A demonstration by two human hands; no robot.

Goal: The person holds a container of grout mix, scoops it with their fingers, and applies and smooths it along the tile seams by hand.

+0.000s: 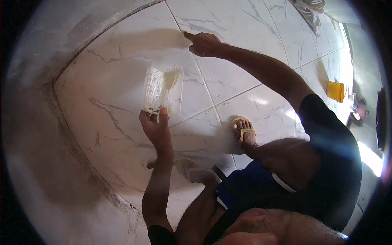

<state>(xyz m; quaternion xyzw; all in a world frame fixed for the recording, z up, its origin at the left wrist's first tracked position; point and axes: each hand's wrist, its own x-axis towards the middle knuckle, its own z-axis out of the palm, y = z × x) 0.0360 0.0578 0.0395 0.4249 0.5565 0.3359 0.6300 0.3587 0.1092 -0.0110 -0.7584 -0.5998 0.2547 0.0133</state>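
My left hand [156, 124] grips a clear plastic container [157, 87] by its near end, with pale, creamy material smeared inside. My right hand [204, 44] reaches forward to a joint between white marble-patterned floor tiles [245, 49], its index finger extended to that line and the other fingers bent, with nothing visible in them. Pale smears lie along the joint below it.
My sandalled foot [247, 136] rests on the tiles. A rough grey wall [36, 134] borders the floor at left. At right stand a yellow bucket [335, 90] and indistinct objects beside a pale wall. A grey crumpled cloth [308, 14] lies at top right.
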